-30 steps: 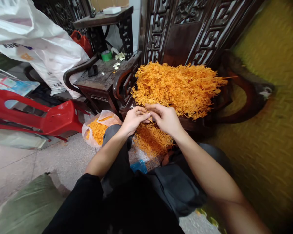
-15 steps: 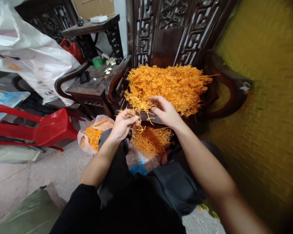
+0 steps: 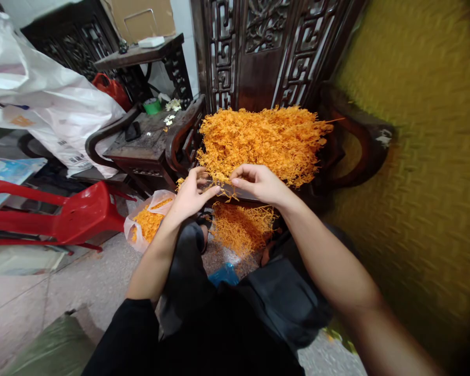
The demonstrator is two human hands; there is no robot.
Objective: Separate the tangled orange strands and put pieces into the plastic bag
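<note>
My left hand is over the front edge of the chair seat, its fingers curled and its thumb stretched toward a thin, branching orange sprig. Facing it, my right hand pinches at the same sprig with thumb and fingertips. The fingers partly hide where each hand grips it. Just beyond both hands, a large heap of frilly orange sprigs covers the seat of the dark carved wooden chair. Below, between my legs, lies a pile of bare, thin orange stalks.
A pinkish plastic bag of orange pieces stands on the floor at left, near a red plastic chair. A side table bears green tape. A large white sack leans behind. Blue plastic lies between my feet.
My left hand has opened its thumb away from its fingers and moved slightly left. My right hand has come down and closed its fingertips at the sprig. The view has shifted slightly.
</note>
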